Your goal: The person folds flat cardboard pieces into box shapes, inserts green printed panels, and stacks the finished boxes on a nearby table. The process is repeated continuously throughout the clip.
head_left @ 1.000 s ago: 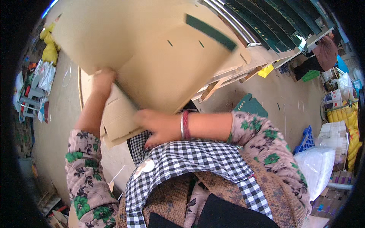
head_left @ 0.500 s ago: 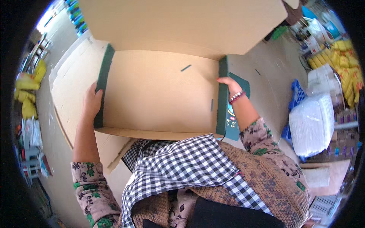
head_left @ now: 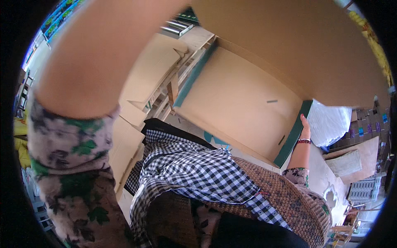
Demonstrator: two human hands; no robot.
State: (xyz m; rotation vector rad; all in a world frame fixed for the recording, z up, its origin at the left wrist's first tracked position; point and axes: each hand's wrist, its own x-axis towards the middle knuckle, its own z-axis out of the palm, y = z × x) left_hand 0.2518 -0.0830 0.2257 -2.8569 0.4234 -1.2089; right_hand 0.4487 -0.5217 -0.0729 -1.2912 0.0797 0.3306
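A cardboard box [head_left: 244, 95], brown inside with dark green side walls, is held tilted, its right side lower. Its large brown lid [head_left: 289, 45] is raised at the upper right. My right hand [head_left: 304, 129] grips the box's right wall, fingers wrapped round it and partly hidden. Two small dark green strips lie on the box's inner bottom. My left forearm [head_left: 91, 58] rises large and close across the upper left, and the hand itself lies beyond the top edge.
Flat brown cardboard sheets [head_left: 151, 76] lie to the left of the box. A bundle in clear plastic wrap [head_left: 328, 122] stands at the right, with cardboard pieces [head_left: 351, 161] and a grey slatted crate [head_left: 364, 190] below it. Metal rollers [head_left: 178, 27] show at the top.
My left hand has let go of the box's left wall and gone up out of the picture. The box has moved right and tilted clockwise, still in my right hand.
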